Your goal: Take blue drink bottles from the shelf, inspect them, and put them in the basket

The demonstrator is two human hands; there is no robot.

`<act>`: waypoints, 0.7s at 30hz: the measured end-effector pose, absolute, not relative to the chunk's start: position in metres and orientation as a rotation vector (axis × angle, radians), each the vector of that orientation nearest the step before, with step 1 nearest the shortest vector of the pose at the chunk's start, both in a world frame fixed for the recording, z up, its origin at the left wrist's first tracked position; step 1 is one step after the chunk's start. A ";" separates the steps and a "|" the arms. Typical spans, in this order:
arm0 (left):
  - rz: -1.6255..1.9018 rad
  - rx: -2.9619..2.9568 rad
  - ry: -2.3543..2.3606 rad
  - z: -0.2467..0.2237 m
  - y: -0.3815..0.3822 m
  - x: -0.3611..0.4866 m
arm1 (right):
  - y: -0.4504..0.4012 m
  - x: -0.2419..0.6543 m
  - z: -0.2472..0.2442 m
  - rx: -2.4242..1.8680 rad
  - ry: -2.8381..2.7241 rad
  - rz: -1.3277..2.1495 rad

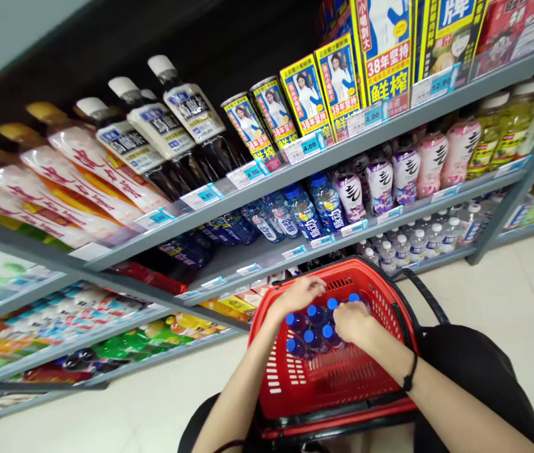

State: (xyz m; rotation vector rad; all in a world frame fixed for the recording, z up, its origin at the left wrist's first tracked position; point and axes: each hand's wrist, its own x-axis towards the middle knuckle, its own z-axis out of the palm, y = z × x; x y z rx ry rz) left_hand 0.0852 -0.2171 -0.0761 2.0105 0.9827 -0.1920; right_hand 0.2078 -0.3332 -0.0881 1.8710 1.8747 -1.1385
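Observation:
A red shopping basket (280,399) sits before me between my knees. Inside it several dark bottles with blue caps (314,340) stand upright, grouped at the far side. My right hand (354,321) is over the right of this group, its fingers curled down among the caps. What they grip is hidden under the hand. Over the basket's far left rim reaches my left hand (302,294), fingers loosely stretched and bent, above the bottles and holding nothing visible.
A grey shelf (248,182) of drinks runs behind the basket. Blue-labelled bottles (302,207) stand on its middle level, beside purple-labelled bottles (380,182). Small water bottles (417,242) fill the bottom. The black basket handle (424,296) juts out to the right over the tiled floor (507,283).

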 end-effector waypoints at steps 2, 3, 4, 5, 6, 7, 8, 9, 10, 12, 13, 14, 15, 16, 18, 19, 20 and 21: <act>0.014 2.044 1.092 -0.052 -0.190 0.081 | -0.334 0.202 -0.084 1.829 1.863 -1.145; 0.134 2.065 1.170 -0.040 -0.177 0.080 | -0.334 0.199 -0.083 1.810 1.862 -1.149; 0.252 2.088 1.248 -0.028 -0.165 0.081 | -0.334 0.196 -0.082 1.794 1.861 -1.152; 0.367 2.110 1.328 -0.018 -0.153 0.083 | -0.334 0.194 -0.083 1.781 1.858 -1.153; 0.476 2.134 1.395 -0.008 -0.144 0.087 | -0.334 0.192 -0.084 1.771 1.854 -1.152; 0.571 2.154 1.448 0.001 -0.135 0.091 | -0.334 0.191 -0.085 1.765 1.851 -1.149; 0.644 2.178 1.485 0.008 -0.127 0.096 | -0.334 0.190 -0.087 1.763 1.849 -1.143; 0.697 2.211 1.522 0.014 -0.121 0.102 | -0.334 0.189 -0.089 1.762 1.847 -1.136; 0.721 2.255 1.569 0.019 -0.115 0.108 | -0.334 0.189 -0.091 1.763 1.847 -1.129; 0.673 2.354 1.689 0.024 -0.105 0.120 | -0.333 0.188 -0.095 1.770 1.850 -1.112; 0.619 2.391 1.751 0.026 -0.099 0.126 | -0.333 0.188 -0.096 1.775 1.853 -1.104; 0.559 2.410 1.801 0.026 -0.094 0.131 | -0.332 0.188 -0.098 1.780 1.855 -1.099; 0.508 2.408 1.834 0.026 -0.088 0.136 | -0.332 0.187 -0.099 1.784 1.856 -1.096; 0.474 2.396 1.859 0.026 -0.082 0.140 | -0.332 0.187 -0.100 1.788 1.858 -1.096; 0.443 2.364 1.902 0.025 -0.069 0.145 | -0.332 0.187 -0.100 1.794 1.865 -1.099; 0.435 2.351 1.923 0.026 -0.063 0.147 | -0.331 0.187 -0.100 1.799 1.869 -1.100; 0.431 2.344 1.939 0.027 -0.059 0.147 | -0.331 0.187 -0.100 1.805 1.874 -1.100; 0.430 2.341 1.947 0.027 -0.055 0.146 | -0.331 0.188 -0.099 1.811 1.878 -1.101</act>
